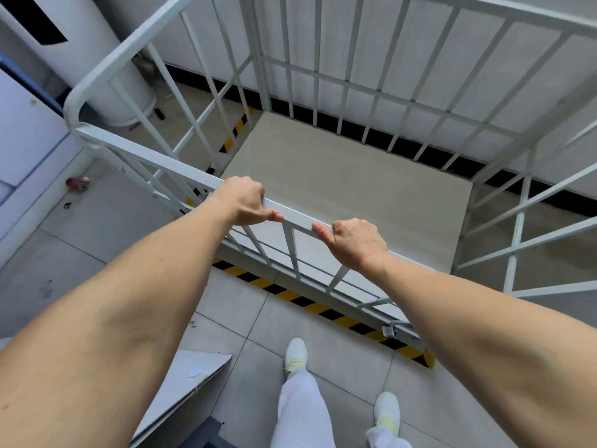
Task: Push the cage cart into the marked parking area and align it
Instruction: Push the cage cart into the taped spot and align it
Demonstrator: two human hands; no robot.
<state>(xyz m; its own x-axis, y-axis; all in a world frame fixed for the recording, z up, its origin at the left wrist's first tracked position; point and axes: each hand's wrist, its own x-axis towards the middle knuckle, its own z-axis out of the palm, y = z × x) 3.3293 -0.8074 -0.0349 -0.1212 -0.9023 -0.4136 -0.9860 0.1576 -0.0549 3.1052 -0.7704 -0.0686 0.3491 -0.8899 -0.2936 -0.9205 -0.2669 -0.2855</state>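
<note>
Grey floor tiles (97,240) run up to a white wall (420,43) with a black strip along its foot. Yellow and black striped tape (310,303) on the floor marks out a rectangle next to that wall. Inside it stands the cage cart (339,176), a white metal frame of bars with a pale flat deck; its far side is near the wall, and its near side runs just inside the near tape line, roughly parallel with it. More tape shows through the bars on the left.

Both hands grip the top rail of the near side. The left hand (244,200) is curled over the rail with its thumb along the near face. The right hand (353,242) is wrapped around the same rail a little to the right, apart from the other hand, thumb also on the near face.

Below, two white shoes (295,354) and pale trousers stand on the tiles outside the tape. A large white cylinder (106,76) stands left of the cart, and a small red can (77,182) lies on the floor near it.
</note>
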